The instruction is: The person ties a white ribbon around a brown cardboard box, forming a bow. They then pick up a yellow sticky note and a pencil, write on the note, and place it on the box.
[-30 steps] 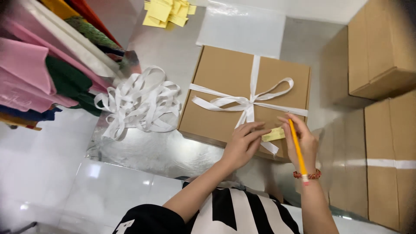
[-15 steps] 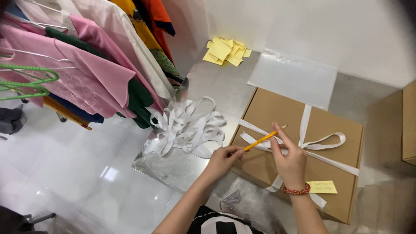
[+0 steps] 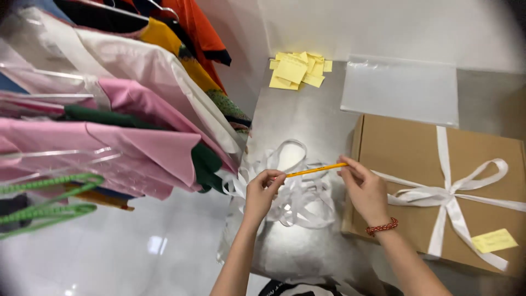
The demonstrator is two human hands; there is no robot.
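Hanging left of the box (image 3: 416, 181) are shirts (image 3: 126, 137) on a rack. My left hand (image 3: 262, 193) pinches one end of the pencil (image 3: 316, 170), my right hand (image 3: 364, 189) the other; its long axis runs level between them, above the loose ribbon (image 3: 290, 192). Which end carries the tip is, I think, hidden. A yellow note (image 3: 494, 240) sits on the box's right corner.

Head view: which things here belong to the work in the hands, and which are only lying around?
In hand:
- yellow pencil, held at its two ends by the left hand and the right hand
- loose white ribbon pile, under the pencil

Lying about:
- brown cardboard box tied with a white ribbon bow
- yellow note on the box
- yellow paper slips
- clear plastic bag
- hanging clothes
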